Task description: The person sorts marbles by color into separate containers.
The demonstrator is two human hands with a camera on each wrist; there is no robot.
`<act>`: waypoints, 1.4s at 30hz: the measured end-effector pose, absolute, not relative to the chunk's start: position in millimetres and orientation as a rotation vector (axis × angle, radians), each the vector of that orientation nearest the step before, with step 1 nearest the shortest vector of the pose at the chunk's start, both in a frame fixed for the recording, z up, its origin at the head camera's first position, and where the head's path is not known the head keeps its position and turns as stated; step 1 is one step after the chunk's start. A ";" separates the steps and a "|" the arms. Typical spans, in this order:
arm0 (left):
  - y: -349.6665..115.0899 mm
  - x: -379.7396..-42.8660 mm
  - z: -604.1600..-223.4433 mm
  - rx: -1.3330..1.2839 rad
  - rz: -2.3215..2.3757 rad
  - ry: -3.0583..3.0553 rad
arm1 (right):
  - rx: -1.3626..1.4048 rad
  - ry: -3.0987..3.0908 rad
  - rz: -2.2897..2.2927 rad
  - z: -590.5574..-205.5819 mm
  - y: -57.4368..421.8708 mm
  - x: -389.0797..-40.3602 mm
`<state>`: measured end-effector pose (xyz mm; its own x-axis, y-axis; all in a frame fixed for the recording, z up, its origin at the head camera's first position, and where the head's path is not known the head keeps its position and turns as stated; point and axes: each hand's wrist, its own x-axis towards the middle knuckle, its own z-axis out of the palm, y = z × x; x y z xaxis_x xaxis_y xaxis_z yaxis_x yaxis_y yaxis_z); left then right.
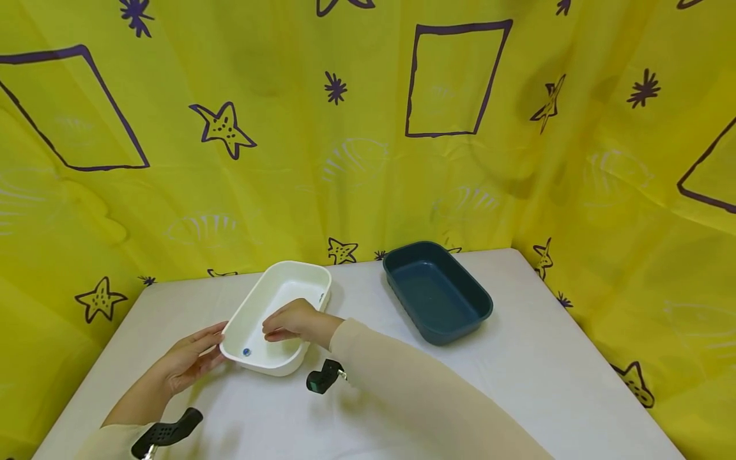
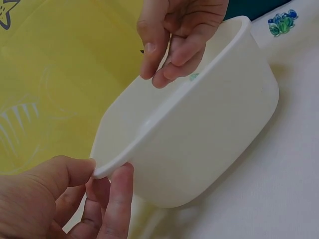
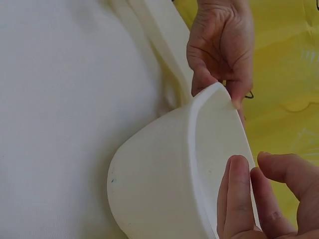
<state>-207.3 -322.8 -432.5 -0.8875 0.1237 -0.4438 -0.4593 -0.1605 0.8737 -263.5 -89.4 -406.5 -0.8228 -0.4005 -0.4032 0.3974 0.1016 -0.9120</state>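
Note:
My left hand [image 1: 192, 361] grips the near left rim of a white plastic tub [image 1: 276, 369], thumb on one side and fingers on the other in the left wrist view. My right hand [image 1: 296, 321] hangs over the inside of the tub, its fingers loosely bent. Nothing shows between its thumb and fingers [image 3: 238, 184] in the right wrist view. A small blue bead [image 1: 246, 352] lies on the tub's floor at the near left corner. Something small and green [image 2: 194, 76] shows inside the tub in the left wrist view.
A dark teal tub [image 1: 439, 303] stands at the back right of the white-covered table [image 1: 552, 358]. A cluster of blue and green glassy beads [image 2: 282, 22] lies on the table beyond the white tub. A yellow patterned curtain [image 1: 276, 179] closes off the back and sides.

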 end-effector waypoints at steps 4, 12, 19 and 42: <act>-323.4 -206.3 -434.2 -0.403 2.091 1.744 | 0.003 1.751 -1.810 -404.3 -82.1 -264.8; -323.6 -206.5 -435.4 -0.391 2.107 1.720 | -0.040 1.753 -1.802 -390.1 -60.9 -267.1; -322.5 -205.3 -435.4 -0.386 2.113 1.721 | -0.078 1.830 -1.727 -379.6 -34.4 -269.0; -324.8 -207.9 -435.7 -0.350 2.117 1.709 | -0.022 2.011 -1.601 -384.2 53.7 -264.2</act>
